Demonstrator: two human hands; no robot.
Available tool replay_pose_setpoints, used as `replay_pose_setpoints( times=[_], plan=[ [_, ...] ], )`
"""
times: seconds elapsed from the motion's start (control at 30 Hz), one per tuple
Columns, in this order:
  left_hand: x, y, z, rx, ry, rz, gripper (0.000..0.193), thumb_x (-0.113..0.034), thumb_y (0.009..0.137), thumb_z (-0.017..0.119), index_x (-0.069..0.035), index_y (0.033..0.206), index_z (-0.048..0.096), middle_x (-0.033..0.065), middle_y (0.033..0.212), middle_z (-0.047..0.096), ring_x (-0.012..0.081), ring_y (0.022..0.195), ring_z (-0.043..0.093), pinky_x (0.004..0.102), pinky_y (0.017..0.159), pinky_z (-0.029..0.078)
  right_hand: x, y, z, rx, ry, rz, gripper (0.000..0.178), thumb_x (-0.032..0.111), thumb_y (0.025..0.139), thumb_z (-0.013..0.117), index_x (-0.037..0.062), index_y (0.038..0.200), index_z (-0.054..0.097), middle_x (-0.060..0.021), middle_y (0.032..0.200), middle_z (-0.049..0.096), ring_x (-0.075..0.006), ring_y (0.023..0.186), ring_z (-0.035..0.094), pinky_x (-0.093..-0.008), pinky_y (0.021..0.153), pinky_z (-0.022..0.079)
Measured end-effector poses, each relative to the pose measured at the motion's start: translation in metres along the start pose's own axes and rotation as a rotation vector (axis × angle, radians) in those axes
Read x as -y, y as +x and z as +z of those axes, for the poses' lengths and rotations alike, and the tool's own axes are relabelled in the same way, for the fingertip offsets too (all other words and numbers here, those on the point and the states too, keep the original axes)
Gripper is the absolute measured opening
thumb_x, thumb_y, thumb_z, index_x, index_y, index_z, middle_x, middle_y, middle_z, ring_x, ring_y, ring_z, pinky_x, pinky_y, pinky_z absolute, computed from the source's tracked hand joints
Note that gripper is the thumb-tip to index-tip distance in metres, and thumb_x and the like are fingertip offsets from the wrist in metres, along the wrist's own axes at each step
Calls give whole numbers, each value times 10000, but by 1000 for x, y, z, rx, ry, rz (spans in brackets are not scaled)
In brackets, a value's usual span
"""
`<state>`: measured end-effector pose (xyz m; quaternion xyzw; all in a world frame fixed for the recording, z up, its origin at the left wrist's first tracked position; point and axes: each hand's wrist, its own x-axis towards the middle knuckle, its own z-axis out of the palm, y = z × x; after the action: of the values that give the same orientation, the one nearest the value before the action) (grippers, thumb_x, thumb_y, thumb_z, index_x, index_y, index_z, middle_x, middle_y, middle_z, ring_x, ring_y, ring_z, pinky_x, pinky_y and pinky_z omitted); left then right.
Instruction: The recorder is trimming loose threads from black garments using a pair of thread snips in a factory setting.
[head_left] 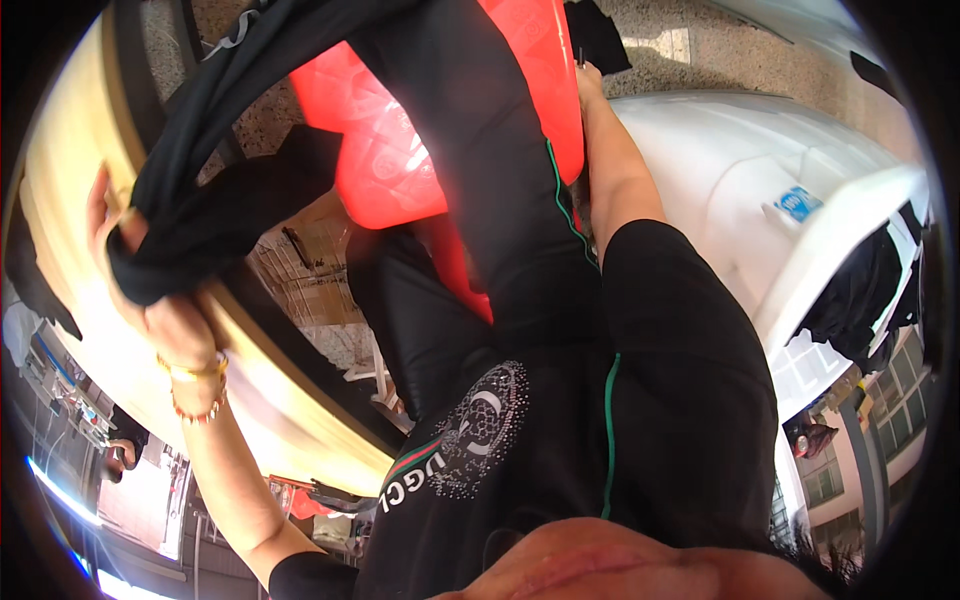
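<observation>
A length of black fabric [215,205], apparently part of a garment, loops down over my left hand [175,325] beside the wooden table. The fingers of that hand curl round the fold, and bracelets circle its wrist. From there the cloth runs up toward the top of the view and across toward my leg. My right hand [590,82] reaches down at the far side of a red plastic seat [400,160], closed around a thin dark thing that I cannot make out. A piece of black cloth [597,40] lies just beyond it.
A pale wooden table [75,250] curves along the left. On the right stands a large white plastic tub [700,165] with a blue label; dark cloth [850,300] shows beyond its rim. Flattened cardboard [310,265] lies on the speckled floor below the table. Another person [125,450] is far left.
</observation>
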<state>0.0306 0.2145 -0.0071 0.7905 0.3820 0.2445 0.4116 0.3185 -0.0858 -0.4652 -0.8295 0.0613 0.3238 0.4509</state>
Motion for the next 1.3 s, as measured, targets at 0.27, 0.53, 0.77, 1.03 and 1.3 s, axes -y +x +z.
replay_pose_setpoints(
  times=[0.27, 0.53, 0.77, 1.03, 1.3],
  plan=[
    [40, 26, 23, 95, 424, 282, 263, -180, 844, 590, -87, 1082, 651, 54, 1442, 505, 266, 1326, 467, 581, 1131, 163, 89, -16, -47, -179, 887, 246, 295, 24, 705, 752, 118, 832, 503, -24, 589, 449, -115, 420, 432, -238, 347, 253],
    [94, 50, 43, -21, 417, 316, 531, -98, 765, 506, -137, 1290, 570, -9, 1468, 470, 241, 1403, 380, 694, 1134, 17, 255, -127, -22, 218, 1182, -232, 98, 31, 797, 707, 76, 822, 624, 12, 584, 441, -81, 393, 328, -234, 354, 208],
    [34, 16, 92, 152, -512, 272, 462, -273, 977, 502, -152, 1423, 504, 96, 1364, 536, 248, 1298, 473, 410, 1130, 273, 373, -317, 16, 785, 1107, -487, 159, 40, 769, 719, 67, 885, 613, 0, 690, 541, -69, 440, 402, -224, 426, 310],
    [-31, 41, 85, 949, -1801, 312, 352, -318, 1027, 418, -81, 1261, 533, 20, 1131, 542, 163, 1045, 531, 306, 979, 415, 425, -416, -31, 1008, 1077, -573, 162, 25, 753, 762, 64, 689, 618, -18, 608, 549, -84, 435, 425, -220, 399, 243],
    [-84, -70, -118, -31, 139, 774, 469, -302, 989, 502, 19, 1329, 523, 84, 1373, 562, 216, 1287, 513, 355, 1103, 385, 353, -349, -256, 283, 344, -1313, 246, 241, 941, 642, 118, 1138, 723, -174, 1014, 728, -107, 623, 614, -202, 509, 475]
  ],
)
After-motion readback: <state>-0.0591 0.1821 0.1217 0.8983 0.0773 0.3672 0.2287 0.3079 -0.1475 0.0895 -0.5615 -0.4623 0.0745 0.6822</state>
